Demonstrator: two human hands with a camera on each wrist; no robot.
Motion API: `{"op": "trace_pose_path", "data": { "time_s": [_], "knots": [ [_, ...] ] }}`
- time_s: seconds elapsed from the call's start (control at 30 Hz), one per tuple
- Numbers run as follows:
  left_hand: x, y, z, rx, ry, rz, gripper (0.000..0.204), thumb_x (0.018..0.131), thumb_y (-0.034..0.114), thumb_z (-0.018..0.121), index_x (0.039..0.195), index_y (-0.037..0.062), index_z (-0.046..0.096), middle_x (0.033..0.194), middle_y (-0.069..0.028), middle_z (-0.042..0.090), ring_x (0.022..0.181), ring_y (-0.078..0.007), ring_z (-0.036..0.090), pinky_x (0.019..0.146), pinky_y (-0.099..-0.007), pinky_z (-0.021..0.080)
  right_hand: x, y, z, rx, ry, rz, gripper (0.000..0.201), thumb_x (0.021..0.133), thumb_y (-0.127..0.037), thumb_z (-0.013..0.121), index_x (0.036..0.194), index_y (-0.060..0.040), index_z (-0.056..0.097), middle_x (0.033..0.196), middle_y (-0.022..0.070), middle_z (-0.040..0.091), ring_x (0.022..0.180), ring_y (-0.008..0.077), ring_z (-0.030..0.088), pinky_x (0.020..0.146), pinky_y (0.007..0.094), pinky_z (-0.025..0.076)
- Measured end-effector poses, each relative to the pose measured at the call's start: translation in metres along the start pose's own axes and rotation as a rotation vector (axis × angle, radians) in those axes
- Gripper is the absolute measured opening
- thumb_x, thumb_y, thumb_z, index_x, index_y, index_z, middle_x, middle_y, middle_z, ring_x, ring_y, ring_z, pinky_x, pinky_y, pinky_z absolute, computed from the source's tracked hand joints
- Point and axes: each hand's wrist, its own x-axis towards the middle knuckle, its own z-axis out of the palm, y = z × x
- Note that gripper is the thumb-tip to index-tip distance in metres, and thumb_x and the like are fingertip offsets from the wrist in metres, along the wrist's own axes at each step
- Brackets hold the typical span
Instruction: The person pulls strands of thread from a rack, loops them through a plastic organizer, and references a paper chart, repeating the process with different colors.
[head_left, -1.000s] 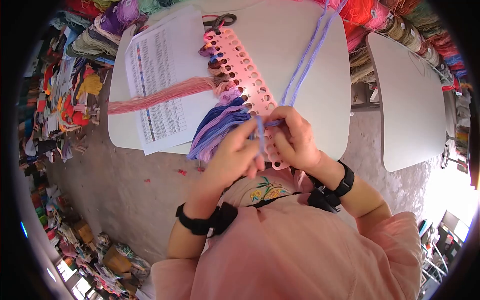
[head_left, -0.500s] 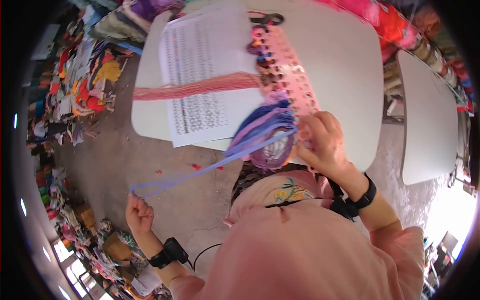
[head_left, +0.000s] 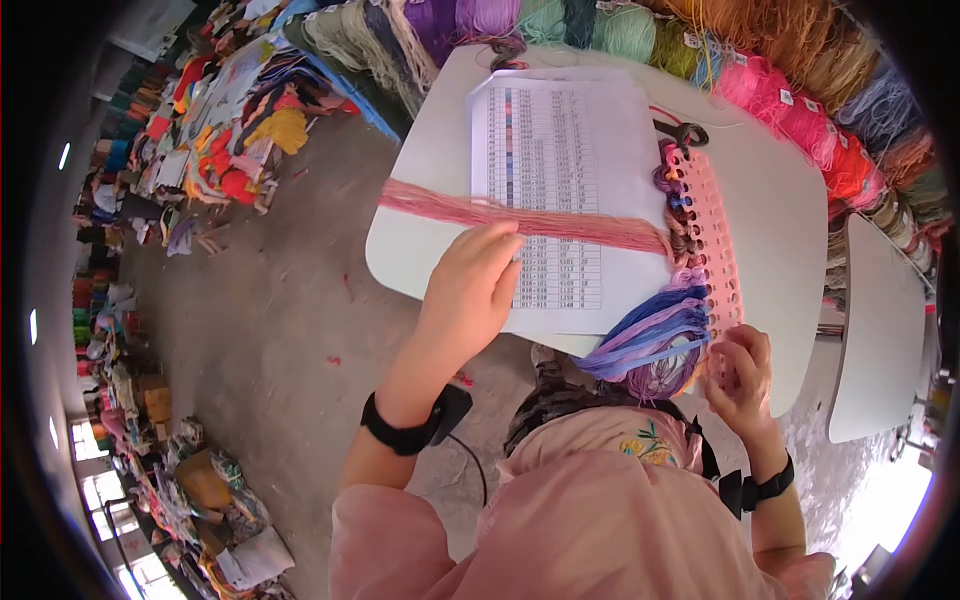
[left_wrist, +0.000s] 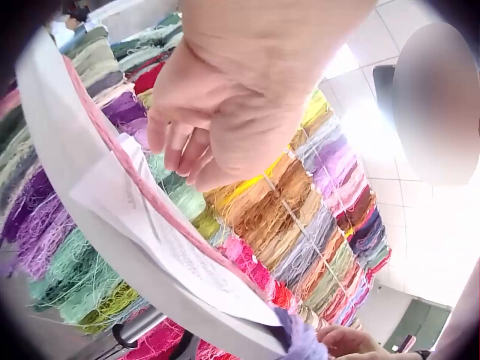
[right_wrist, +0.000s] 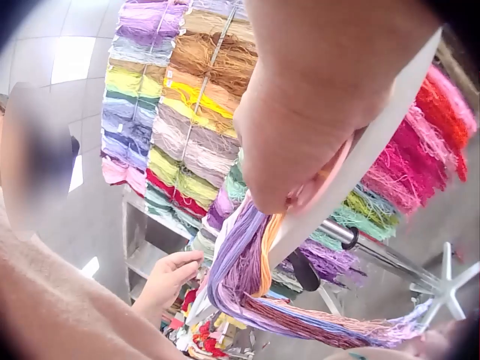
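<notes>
The pink perforated card (head_left: 712, 240) lies near the table's right side, with thread bundles looped through its left-edge holes. My right hand (head_left: 742, 382) grips the card's lower end with curled fingers. Blue and violet threads (head_left: 650, 330) fan out left of the card and hang over the table edge; the right wrist view shows them draped with an orange strand (right_wrist: 268, 251). A long pink thread bundle (head_left: 560, 224) stretches left across the printed sheet (head_left: 560, 290). At that bundle's lower edge is my left hand (head_left: 468, 295), fingers loosely bent, gripping nothing visible.
Black-handled scissors (head_left: 688, 134) lie at the card's top end. Colourful yarn hanks (head_left: 770, 95) line the table's far edge. A second white table (head_left: 880, 330) stands at the right. Piles of cloth and yarn (head_left: 235, 160) cover the area at the left.
The left hand pulled the blue-violet strands out to the lower left, then let go and moved up to the pink bundle. The right hand stayed at the card's lower end. The head view shifted.
</notes>
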Motion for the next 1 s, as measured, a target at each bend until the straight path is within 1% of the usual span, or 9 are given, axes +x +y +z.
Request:
{"op": "trace_pose_path", "data": {
  "time_s": [0.07,0.17,0.27,0.37,0.47,0.57,0.67,0.77,1.0],
  "knots": [
    [0.014,-0.012,0.012,0.054,0.006,0.061,0.025,0.073,0.004,0.053,0.097,-0.0044,0.049,0.100,-0.0158,0.051,0.092,-0.0309,0.050,0.077,-0.0359,0.042,-0.001,-0.001,0.002,-0.018,0.027,0.030,0.028,0.055,-0.008,0.061,0.081,-0.0016,0.054,0.093,0.0136,0.047,0.077,0.0276,0.044,0.067,0.0355,0.039],
    [0.017,-0.025,0.027,0.077,0.022,-0.031,0.024,0.077,0.004,0.051,0.099,-0.0052,0.049,0.106,-0.0167,0.050,0.094,-0.0312,0.050,0.079,-0.0350,0.042,-0.001,-0.003,0.004,-0.032,0.048,0.065,0.027,0.055,-0.008,0.060,0.080,-0.0020,0.054,0.093,0.0134,0.047,0.077,0.0274,0.044,0.067,0.0351,0.039],
    [0.015,-0.040,0.035,0.103,-0.003,-0.014,0.024,0.077,0.003,0.049,0.099,-0.0065,0.049,0.104,-0.0172,0.050,0.094,-0.0310,0.050,0.079,-0.0354,0.042,-0.002,-0.003,0.005,-0.050,0.067,0.084,0.027,0.054,-0.007,0.059,0.079,-0.0023,0.054,0.092,0.0132,0.047,0.077,0.0272,0.044,0.066,0.0348,0.039],
    [0.015,-0.042,0.035,0.104,-0.009,-0.011,0.024,0.078,0.002,0.048,0.100,-0.0066,0.048,0.104,-0.0168,0.050,0.093,-0.0311,0.050,0.079,-0.0353,0.042,-0.002,-0.004,0.008,-0.067,0.085,0.091,0.027,0.052,-0.006,0.059,0.078,-0.0022,0.055,0.091,0.0130,0.047,0.076,0.0271,0.045,0.065,0.0346,0.040],
    [0.015,-0.041,0.038,0.174,-0.004,0.007,0.027,0.075,-0.001,0.048,0.102,-0.0059,0.048,0.107,-0.0166,0.049,0.093,-0.0309,0.050,0.078,-0.0352,0.043,-0.003,-0.004,0.012,-0.079,0.098,0.096,0.027,0.051,-0.006,0.058,0.078,-0.0018,0.055,0.090,0.0130,0.048,0.075,0.0268,0.045,0.064,0.0342,0.040],
    [0.017,-0.041,0.039,0.295,-0.059,0.078,0.041,0.065,-0.005,0.052,0.106,-0.0063,0.046,0.112,-0.0149,0.046,0.081,-0.0267,0.051,0.073,-0.0311,0.044,-0.001,-0.005,0.011,-0.102,0.103,0.099,0.026,0.051,-0.004,0.058,0.077,-0.0016,0.056,0.090,0.0130,0.048,0.075,0.0266,0.045,0.063,0.0337,0.041],
    [0.020,-0.040,0.037,0.366,-0.124,0.104,0.045,0.065,-0.002,0.051,0.109,-0.0059,0.045,0.116,-0.0142,0.045,0.078,-0.0241,0.050,0.070,-0.0292,0.044,-0.001,-0.005,0.013,-0.110,0.114,0.104,0.026,0.051,-0.003,0.058,0.077,-0.0016,0.056,0.090,0.0131,0.048,0.075,0.0265,0.045,0.063,0.0334,0.041],
    [0.022,-0.036,0.034,0.354,-0.211,0.068,0.051,0.065,-0.006,0.050,0.115,-0.0024,0.040,0.122,-0.0109,0.041,0.087,-0.0281,0.049,0.074,-0.0331,0.044,-0.002,-0.004,0.015,-0.108,0.127,0.115,0.026,0.052,-0.003,0.059,0.077,-0.0016,0.056,0.090,0.0131,0.048,0.076,0.0265,0.045,0.063,0.0334,0.041],
    [0.023,-0.034,0.030,0.311,-0.269,0.022,0.052,0.065,-0.005,0.049,0.116,-0.0032,0.039,0.123,-0.0114,0.039,0.094,-0.0290,0.048,0.078,-0.0336,0.044,-0.002,-0.010,0.018,-0.137,0.194,0.161,0.026,0.054,-0.003,0.060,0.080,-0.0006,0.056,0.090,0.0129,0.048,0.077,0.0265,0.046,0.066,0.0334,0.041]
  ]
}}
